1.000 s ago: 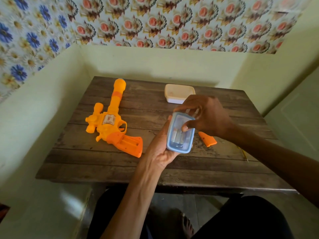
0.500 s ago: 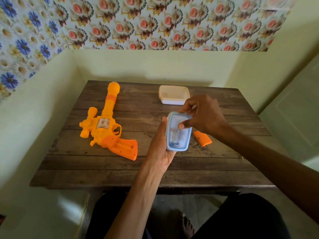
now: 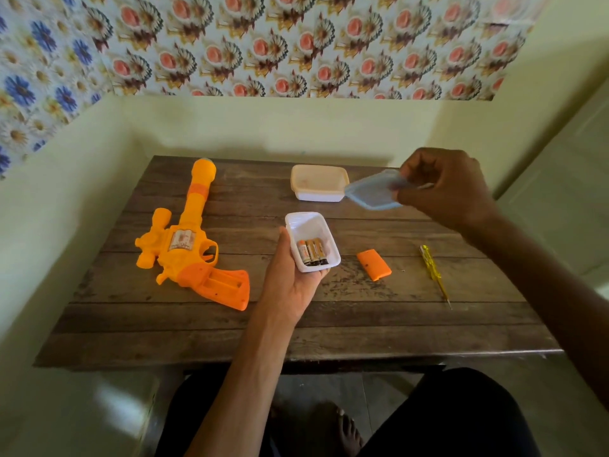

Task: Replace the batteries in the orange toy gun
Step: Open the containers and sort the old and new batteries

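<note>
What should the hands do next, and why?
Probably the right hand should set the blue lid down on the table: it grips the lid, while the left hand holds the open white box with the batteries, and the toy gun lies with its grip open.

The left hand [image 3: 290,285] holds an uncovered white tub [image 3: 306,225] with three batteries [image 3: 312,252], just right of the toy gun [image 3: 194,245]. The right hand [image 3: 445,186] pinches a blue lid [image 3: 369,192] farther right. An orange cover [image 3: 374,264] and a screwdriver [image 3: 433,272] also lie right of the toy gun.
</note>
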{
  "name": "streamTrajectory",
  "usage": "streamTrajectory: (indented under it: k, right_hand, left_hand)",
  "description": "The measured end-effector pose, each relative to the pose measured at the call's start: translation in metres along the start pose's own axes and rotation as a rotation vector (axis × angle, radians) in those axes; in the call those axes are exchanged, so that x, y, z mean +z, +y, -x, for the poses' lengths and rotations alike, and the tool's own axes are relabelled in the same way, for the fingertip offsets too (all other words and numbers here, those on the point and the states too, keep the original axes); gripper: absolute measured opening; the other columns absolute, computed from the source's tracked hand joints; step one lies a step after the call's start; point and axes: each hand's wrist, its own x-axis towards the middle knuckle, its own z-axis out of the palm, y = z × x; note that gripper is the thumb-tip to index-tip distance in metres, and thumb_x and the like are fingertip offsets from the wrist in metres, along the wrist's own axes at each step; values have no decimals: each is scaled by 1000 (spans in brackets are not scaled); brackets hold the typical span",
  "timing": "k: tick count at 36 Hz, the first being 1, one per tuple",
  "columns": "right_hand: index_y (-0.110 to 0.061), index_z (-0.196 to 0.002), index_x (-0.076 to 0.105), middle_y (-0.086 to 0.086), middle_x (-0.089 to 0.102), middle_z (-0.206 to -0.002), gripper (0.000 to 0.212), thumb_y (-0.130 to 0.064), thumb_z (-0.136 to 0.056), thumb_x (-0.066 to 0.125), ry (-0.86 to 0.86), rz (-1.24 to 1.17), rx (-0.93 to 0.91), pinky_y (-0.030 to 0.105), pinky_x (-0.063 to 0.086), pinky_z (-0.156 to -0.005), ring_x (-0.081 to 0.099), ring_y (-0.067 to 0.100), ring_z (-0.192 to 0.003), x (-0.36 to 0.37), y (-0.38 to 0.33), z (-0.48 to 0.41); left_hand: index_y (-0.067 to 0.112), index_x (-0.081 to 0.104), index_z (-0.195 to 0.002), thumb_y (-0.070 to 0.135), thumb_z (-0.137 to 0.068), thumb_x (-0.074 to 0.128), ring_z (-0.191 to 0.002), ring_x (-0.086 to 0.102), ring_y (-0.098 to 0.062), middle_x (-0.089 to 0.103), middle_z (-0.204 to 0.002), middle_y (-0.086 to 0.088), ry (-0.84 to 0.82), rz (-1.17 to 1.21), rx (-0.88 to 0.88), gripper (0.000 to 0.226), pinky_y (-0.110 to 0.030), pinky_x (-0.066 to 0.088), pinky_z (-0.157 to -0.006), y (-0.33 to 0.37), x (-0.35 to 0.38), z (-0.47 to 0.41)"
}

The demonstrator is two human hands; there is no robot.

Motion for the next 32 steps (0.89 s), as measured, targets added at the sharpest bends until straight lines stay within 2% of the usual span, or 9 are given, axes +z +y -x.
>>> streamTrajectory:
  k: [1, 3, 6, 10, 16, 22, 25, 28, 32]
  right_hand:
    - [-21, -71, 66, -9, 65, -65, 16, -8, -65, 74, 79, 107, 23, 10, 42, -59, 59, -1, -62, 4, 14, -2]
    - [-20, -72, 66, -8, 63, -67, 9, -12, -67, 68, 116, 256, 65, 21, 41, -56, 62, 12, -67, 19, 41, -6]
    - [-21, -82, 62, 5, 68, -81, 13, -11, -74, 64, 6, 456, 91, 28, 36, -60, 63, 31, -78, 39, 78, -4]
    - [-21, -92, 64, 7, 70, -100, 16, -15, -78, 70, -134, 575, 51, 28, 39, -66, 65, 28, -90, 56, 103, -2]
    - [-21, -88, 69, 5, 69, -109, 16, -16, -75, 76, -225, 578, 35, 31, 46, -77, 64, 27, -100, 66, 110, -6]
    - [-24, -82, 73, 5, 71, -104, 15, -11, -81, 65, -215, 546, 92, 33, 53, -78, 66, 24, -95, 64, 108, -9]
    - [-20, -84, 76, -4, 73, -87, 14, -12, -82, 66, -100, 325, 80, 19, 45, -65, 66, 11, -78, 62, 80, -4]
    - [-20, -88, 77, -11, 72, -76, 8, -16, -82, 72, -138, 30, 14, 11, 48, -67, 64, -3, -66, 60, 34, 13]
    - [-17, -104, 74, -5, 73, -99, 20, -9, -92, 60, -325, 62, -140, 19, 52, -78, 66, 4, -84, 71, -3, 35]
  left_hand:
    - [15, 50, -141, 38, -98, 53, -115, 60, -29, 63, -123, -13, -10, -10, -12, 49, -48, 55, -74, -2, 1, 0]
    - [15, 50, -141, 38, -97, 55, -117, 59, -29, 64, -124, -13, -24, -31, -17, 50, -48, 55, -78, -3, -3, 0]
    - [15, 52, -139, 38, -99, 53, -116, 60, -29, 67, -119, -13, -29, -67, -35, 46, -47, 54, -79, -8, -4, 0]
    - [16, 56, -135, 36, -100, 53, -115, 61, -29, 69, -113, -13, -22, -69, -35, 41, -48, 54, -78, -12, -5, 0]
    - [16, 60, -131, 33, -100, 54, -117, 61, -30, 70, -116, -14, -17, -65, -27, 36, -51, 54, -84, -12, -4, -1]
    - [16, 57, -135, 34, -100, 53, -119, 60, -29, 67, -119, -13, -45, -48, -42, 39, -50, 52, -89, -14, -3, 0]
    - [14, 55, -137, 36, -101, 50, -120, 59, -30, 65, -125, -14, -41, -30, -42, 43, -48, 54, -80, -14, -2, -2]
    - [12, 52, -139, 39, -100, 48, -121, 57, -31, 59, -134, -16, -52, -1, -61, 47, -49, 55, -82, -13, -2, -2]
    - [8, 55, -133, 41, -102, 41, -127, 54, -33, 62, -129, -19, -77, 1, -26, 47, -50, 46, -101, -14, 2, 2]
